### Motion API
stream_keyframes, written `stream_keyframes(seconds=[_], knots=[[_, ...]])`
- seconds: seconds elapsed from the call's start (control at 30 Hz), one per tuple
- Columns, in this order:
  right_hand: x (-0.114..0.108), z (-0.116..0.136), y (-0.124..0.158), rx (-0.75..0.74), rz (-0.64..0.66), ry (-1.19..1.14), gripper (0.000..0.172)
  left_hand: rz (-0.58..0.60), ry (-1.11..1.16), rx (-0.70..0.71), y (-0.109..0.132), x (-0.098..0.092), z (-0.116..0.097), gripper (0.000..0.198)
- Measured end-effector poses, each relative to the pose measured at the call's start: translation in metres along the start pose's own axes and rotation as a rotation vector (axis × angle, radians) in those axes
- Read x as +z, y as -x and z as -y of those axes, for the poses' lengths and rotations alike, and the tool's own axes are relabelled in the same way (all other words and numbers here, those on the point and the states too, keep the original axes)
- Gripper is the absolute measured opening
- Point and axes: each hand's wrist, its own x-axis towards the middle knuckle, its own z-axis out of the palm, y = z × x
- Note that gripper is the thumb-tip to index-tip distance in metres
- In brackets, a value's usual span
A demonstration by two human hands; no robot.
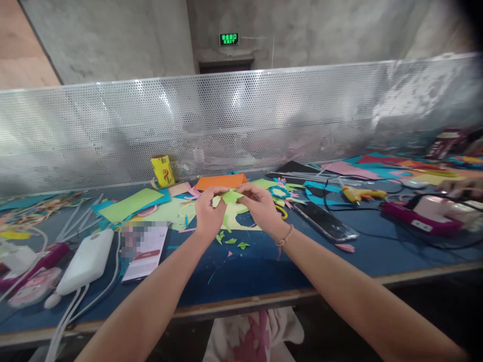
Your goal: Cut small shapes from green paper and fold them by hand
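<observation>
A small piece of light green paper (231, 196) is pinched between my two hands above the middle of the table. My left hand (210, 211) grips its left side with thumb and fingers. On the other side, my right hand (263, 207) holds its right edge, fingers closed. Below them several green paper scraps (231, 241) lie on the blue tabletop (241, 276). Behind the hands are an orange paper sheet (222, 180) and pale green sheets. A yellow ring-shaped handle (281, 212) shows beside my right wrist, partly hidden.
A lit phone (149, 254) and a white power bank (86, 261) with cables lie left. To the right are a dark phone (326, 221), a yellow glue gun (362, 193) and a purple power strip (418, 221). Another person's hand (462, 187) is far right. A perforated metal screen (241, 115) stands behind.
</observation>
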Motion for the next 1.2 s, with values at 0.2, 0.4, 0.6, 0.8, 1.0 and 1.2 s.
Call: stream_keyframes(seconds=[0.2, 0.4, 0.6, 0.8, 1.0, 1.2], knots=[[0.001, 0.003, 0.002, -0.037, 0.018, 0.023, 0.007, -0.023, -0.07, 0.059, 0.003, -0.001, -0.003, 0.016], [0.002, 0.014, 0.003, -0.151, 0.012, 0.17, 0.008, -0.011, -0.013, -0.004, 0.002, 0.0, -0.003, 0.015], [0.002, 0.015, 0.004, -0.141, 0.017, 0.166, 0.007, -0.018, 0.038, -0.029, 0.002, 0.002, -0.004, 0.012], [0.002, 0.016, 0.004, -0.134, 0.033, 0.184, 0.008, -0.019, 0.037, -0.008, 0.003, 0.003, -0.004, 0.009], [0.005, 0.018, 0.007, -0.183, -0.044, 0.347, 0.005, -0.042, 0.029, -0.033, 0.005, 0.005, -0.007, 0.005], [0.006, 0.016, 0.006, -0.13, -0.064, 0.363, 0.007, -0.048, 0.015, -0.118, 0.004, 0.006, -0.009, 0.008]])
